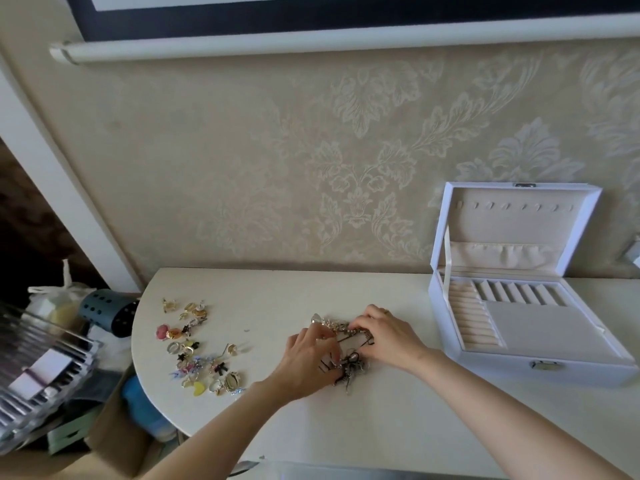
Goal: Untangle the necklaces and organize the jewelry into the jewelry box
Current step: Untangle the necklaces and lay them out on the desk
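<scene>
Cream desk (381,427) against damask wallpaper (311,150). Mid-desk, tangled necklaces (346,344) lying on the top, gripped from both sides: left hand (308,358) with fingers curled into the near strands, right hand (384,336) with fingertips bent onto the far chains. Towards the rounded left edge, scattered rings and earrings (197,348), apart from the tangle. By the right edge, white jewelry box (540,323), lid raised.

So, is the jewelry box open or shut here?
Open: the jewelry box has its lid standing upright, and the tray compartments show only bare lining.
</scene>
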